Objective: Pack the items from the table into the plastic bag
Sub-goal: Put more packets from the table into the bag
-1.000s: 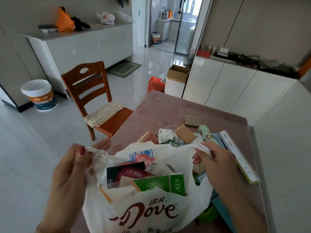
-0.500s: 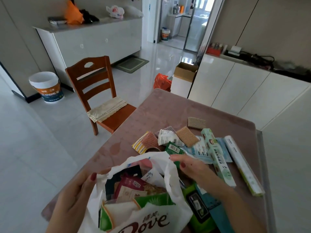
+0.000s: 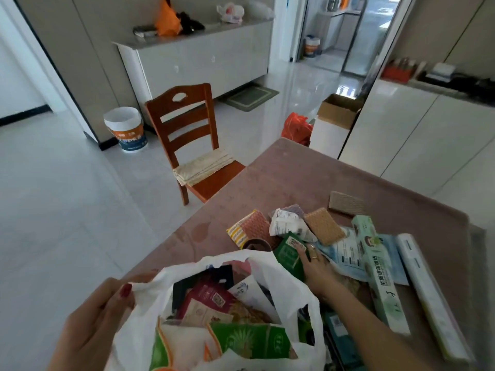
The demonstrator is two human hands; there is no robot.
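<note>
A white plastic bag (image 3: 270,274) stands open at the near table edge, stuffed with several packets. My left hand (image 3: 93,322) pinches the bag's left rim. To the right of the bag, my right hand (image 3: 313,266) grips a small green packet (image 3: 289,253) lying on the table. Beyond it lie waffle-textured sponges (image 3: 324,226), a crumpled white packet (image 3: 286,223), a light blue pouch (image 3: 345,250), a long pale green box (image 3: 380,271) and a long white box (image 3: 428,293).
The pink-brown table (image 3: 294,172) ends at its far edge near a cardboard box (image 3: 337,111) and an orange bag (image 3: 297,127) on the floor. A wooden chair (image 3: 187,135) stands at the table's left. White cabinets (image 3: 417,129) run along the right.
My right hand let go of the bag's right rim, reached forward over the table and closed on the green packet. The bag sagged lower; my left hand keeps the left rim.
</note>
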